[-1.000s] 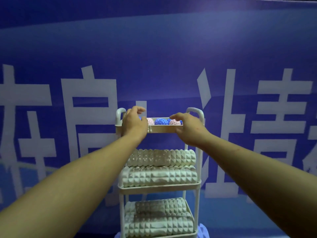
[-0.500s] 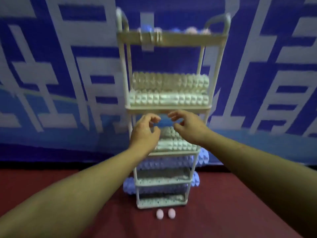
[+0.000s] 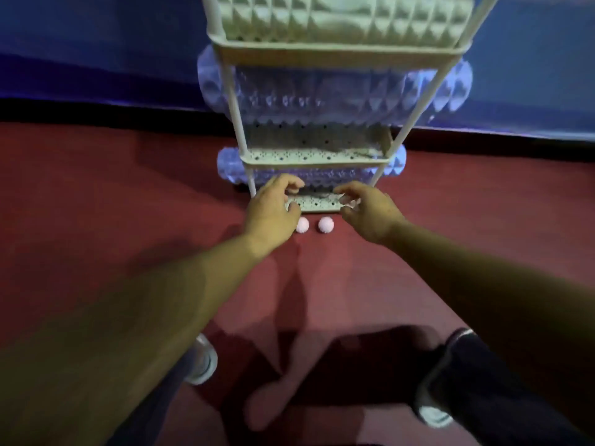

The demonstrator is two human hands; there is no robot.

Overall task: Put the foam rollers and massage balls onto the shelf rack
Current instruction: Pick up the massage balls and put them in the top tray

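Both hands, left hand (image 3: pixel 273 210) and right hand (image 3: pixel 370 214), loosely curled, empty, near two pink massage balls (image 3: pixel 314 225) on floor; foam rollers (image 3: pixel 322 91) already fill shelf rack (image 3: pixel 338 49).

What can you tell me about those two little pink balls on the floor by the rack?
The two pink balls are small and round, with a bumpy, spiked-looking surface, though blur hides detail. They lie side by side with a narrow gap between them on the red floor, just in front of the white rack's bottom tier. The left hand partly covers the left ball; whether it touches it cannot be told. The right hand hovers beside the right ball, apart from it.
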